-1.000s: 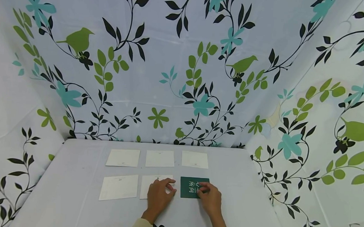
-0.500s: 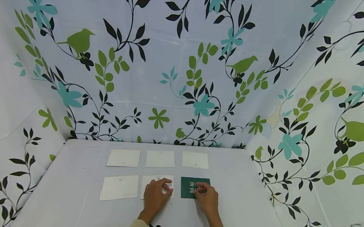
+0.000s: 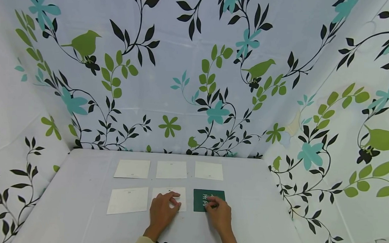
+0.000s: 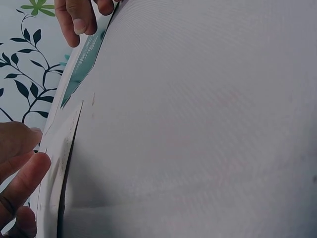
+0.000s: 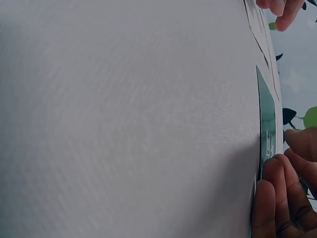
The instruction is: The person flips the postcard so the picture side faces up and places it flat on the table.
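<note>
My left hand (image 3: 162, 212) is over a white card (image 3: 157, 191) in the middle of the front row, hiding part of it. Thumb and forefinger are bent toward each other with a gap between them, nothing in it. My right hand (image 3: 220, 216) covers the right part of a dark green card (image 3: 198, 201) that bears white characters. In the right wrist view, the fingers (image 5: 275, 198) rest at the near side of the green card (image 5: 267, 109), the thumb apart from them. From the left wrist, the white card (image 4: 57, 168) lies beside my fingertips.
Three more white cards, left (image 3: 132, 168), middle (image 3: 171, 170) and right (image 3: 209, 171), form the back row. Another white card (image 3: 127, 202) lies at front left, slightly turned. Behind the white table (image 3: 74, 188) hangs a curtain (image 3: 189, 85) printed with leaves and birds.
Both hands have drifted left in the head view. My left hand uncovers more of the white card's right side; my right hand now hides more of the green card's characters. The cards stay put.
</note>
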Demonstrator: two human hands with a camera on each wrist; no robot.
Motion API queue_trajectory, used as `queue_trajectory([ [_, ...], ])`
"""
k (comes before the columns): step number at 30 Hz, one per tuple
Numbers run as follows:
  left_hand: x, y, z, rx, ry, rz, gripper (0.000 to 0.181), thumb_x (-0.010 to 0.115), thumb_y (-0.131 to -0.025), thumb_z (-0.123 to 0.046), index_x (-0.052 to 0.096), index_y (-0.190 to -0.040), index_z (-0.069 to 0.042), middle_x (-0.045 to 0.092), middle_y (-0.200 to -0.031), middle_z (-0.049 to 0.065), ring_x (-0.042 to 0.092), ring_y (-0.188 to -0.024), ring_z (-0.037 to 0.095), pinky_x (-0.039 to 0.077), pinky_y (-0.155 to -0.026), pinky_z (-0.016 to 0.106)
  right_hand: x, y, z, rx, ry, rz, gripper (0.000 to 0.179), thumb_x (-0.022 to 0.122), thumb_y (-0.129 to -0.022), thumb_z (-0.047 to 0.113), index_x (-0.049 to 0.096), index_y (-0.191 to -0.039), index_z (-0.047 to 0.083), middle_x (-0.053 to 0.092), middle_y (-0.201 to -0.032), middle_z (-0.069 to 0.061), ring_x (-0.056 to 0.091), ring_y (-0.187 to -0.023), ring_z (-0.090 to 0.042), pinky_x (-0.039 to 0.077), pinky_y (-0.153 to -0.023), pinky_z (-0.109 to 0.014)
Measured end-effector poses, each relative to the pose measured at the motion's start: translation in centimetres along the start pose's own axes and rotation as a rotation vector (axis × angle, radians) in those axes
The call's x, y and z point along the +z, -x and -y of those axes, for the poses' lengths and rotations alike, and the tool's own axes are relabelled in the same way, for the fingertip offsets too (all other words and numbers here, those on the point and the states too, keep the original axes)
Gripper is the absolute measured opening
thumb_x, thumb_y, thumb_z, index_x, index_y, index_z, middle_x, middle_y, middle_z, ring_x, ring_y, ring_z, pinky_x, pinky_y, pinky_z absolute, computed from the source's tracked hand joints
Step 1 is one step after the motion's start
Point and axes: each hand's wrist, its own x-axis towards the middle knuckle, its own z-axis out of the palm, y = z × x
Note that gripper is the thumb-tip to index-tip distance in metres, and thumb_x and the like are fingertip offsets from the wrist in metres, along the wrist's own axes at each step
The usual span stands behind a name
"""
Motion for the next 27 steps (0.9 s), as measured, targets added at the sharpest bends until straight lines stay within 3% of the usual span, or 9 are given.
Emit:
queue_trajectory([
  [10,-0.4,0.3,0.5,0.011,-0.007,-0.028,0.027,0.093,-0.076,-0.02,0.082,-0.101,-0.023,0.071,-0.07,-0.018,0.051,-0.07,0.008,0.039,-0.068,0.032,0.4,0.4,0.5,-0.009,-0.005,0.016,0.025,0.085,-0.086,0.011,0.081,-0.11,0.019,0.074,-0.087,0.007,0.06,-0.073,-0.008,0.048,-0.064,-0.023],
  [18,-1.3,0.2,1.0,-0.033,-0.012,-0.002,0.026,0.092,-0.078,-0.02,0.082,-0.102,-0.023,0.072,-0.071,-0.018,0.053,-0.072,0.011,0.039,-0.069,0.033,1.0,0.6,0.8,-0.041,0.002,0.023,0.026,0.087,-0.084,0.011,0.081,-0.109,0.018,0.073,-0.086,0.008,0.061,-0.072,-0.007,0.048,-0.065,-0.023],
  [27,-1.6,0.3,1.7,-0.029,-0.007,-0.026,0.027,0.093,-0.076,-0.021,0.082,-0.102,-0.024,0.071,-0.071,-0.019,0.05,-0.07,0.008,0.038,-0.069,0.032,1.9,0.7,1.0,-0.046,0.017,0.023,0.023,0.087,-0.085,0.013,0.081,-0.106,0.02,0.073,-0.085,0.01,0.061,-0.071,-0.006,0.049,-0.064,-0.023],
])
